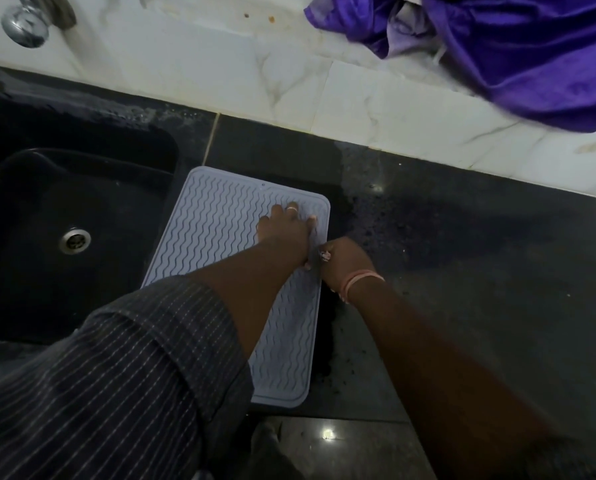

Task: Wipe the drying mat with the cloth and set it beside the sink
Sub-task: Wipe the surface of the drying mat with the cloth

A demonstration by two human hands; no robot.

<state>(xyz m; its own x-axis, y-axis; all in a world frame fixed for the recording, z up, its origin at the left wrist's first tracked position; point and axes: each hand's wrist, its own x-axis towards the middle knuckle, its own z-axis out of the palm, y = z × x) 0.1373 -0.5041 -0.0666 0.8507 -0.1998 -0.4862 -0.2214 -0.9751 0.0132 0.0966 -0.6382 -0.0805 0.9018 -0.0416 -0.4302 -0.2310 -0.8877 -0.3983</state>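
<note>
lying flat on the dark stone surface (pixel 462 271), just to the right of the black sink (pixel 64 209), is the pale grey drying mat (pixel 220 223), its wavy ribs facing up and its long side running from near to far. the mat is being pressed down by the left hand (pixel 286 230), which is laid on its far right part with the fingers (pixel 291 209) stretched out straight and released, a ring being worn on one of them. the mat's right edge is being met by the right hand (pixel 341 258), whose fingers are curled under at that edge; whether the rim is actually being pinched cannot be told. a pink band (pixel 358 280) is being worn on the right wrist, and a dark striped sleeve (pixel 116 375) on the left arm. a purple cloth (pixel 514 53) is lying crumpled on the white marble ledge (pixel 220 64) at the far right, well apart from both hands. a chrome tap (pixel 26 22) is standing at the far left.
</note>
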